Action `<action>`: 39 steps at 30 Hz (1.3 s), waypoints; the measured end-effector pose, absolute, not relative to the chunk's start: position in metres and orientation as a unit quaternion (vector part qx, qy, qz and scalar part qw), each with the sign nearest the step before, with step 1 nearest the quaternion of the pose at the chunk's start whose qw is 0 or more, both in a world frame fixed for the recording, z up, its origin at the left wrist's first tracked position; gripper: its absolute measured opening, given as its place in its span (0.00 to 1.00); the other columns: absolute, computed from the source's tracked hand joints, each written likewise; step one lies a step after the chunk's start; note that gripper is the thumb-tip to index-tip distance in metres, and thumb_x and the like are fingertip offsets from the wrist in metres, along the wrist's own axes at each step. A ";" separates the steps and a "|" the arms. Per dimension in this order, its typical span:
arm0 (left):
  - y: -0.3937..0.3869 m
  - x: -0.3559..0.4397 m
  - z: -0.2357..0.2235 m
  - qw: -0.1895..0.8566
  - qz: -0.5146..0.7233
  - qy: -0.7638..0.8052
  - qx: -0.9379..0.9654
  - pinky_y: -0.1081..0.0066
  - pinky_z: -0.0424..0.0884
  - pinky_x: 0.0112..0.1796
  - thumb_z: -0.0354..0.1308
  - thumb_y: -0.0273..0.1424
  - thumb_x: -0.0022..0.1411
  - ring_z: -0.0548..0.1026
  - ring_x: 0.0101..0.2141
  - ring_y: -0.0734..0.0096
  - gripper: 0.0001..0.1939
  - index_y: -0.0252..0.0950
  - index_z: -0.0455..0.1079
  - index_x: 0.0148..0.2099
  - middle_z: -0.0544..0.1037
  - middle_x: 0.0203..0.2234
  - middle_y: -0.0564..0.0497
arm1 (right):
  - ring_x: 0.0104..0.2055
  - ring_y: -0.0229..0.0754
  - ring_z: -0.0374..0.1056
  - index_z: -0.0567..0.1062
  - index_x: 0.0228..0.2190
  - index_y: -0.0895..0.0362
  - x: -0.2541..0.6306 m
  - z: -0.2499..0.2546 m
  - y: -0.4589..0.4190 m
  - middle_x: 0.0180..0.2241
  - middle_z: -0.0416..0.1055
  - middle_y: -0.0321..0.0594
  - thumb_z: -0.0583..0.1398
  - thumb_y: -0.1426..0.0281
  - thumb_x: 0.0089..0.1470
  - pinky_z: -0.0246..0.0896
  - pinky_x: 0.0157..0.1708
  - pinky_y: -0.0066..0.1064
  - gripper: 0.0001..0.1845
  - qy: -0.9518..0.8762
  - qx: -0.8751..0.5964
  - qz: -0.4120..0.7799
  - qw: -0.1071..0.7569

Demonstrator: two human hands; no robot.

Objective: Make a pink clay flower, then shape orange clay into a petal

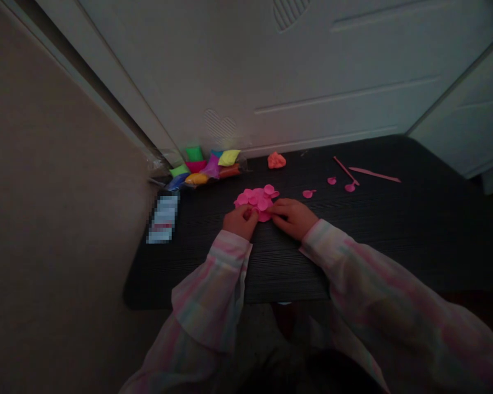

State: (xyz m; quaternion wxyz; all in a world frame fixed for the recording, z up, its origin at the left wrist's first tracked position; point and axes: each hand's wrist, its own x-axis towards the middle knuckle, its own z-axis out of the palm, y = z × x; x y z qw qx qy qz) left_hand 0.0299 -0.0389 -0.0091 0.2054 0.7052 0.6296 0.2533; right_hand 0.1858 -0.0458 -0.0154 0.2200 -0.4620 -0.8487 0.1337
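A cluster of bright pink modelling clay (252, 198), made of several flat round petal-like discs, lies on the dark table in front of me. At its near left edge is my left hand (241, 221), with thumb and fingers closed in a pinch on the clay. My right hand (294, 218) comes in from the other side, its fingertips pinching the cluster's right edge. The fingers partly cover the near side of the clay. Loose pink clay petals (308, 193) with small stems lie to the right of my right hand.
Colourful clay packets (212, 167) are heaped at the table's back left. An orange clay lump (276, 160) sits near the white panel (332, 60). Two thin pink tools (376, 174) rest at the back right. A phone-like object (163, 219), its face pixelated, lies at the left.
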 end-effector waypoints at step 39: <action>-0.041 0.021 -0.011 0.233 0.293 0.614 0.695 0.76 0.65 0.33 0.48 0.28 0.49 0.70 0.29 0.74 0.11 0.34 0.71 0.32 0.75 0.26 0.52 | 0.35 0.44 0.60 0.68 0.34 0.56 0.171 -0.002 -0.059 0.32 0.68 0.41 0.50 0.69 0.46 0.46 0.30 0.34 0.12 -0.859 -0.503 0.026 0.095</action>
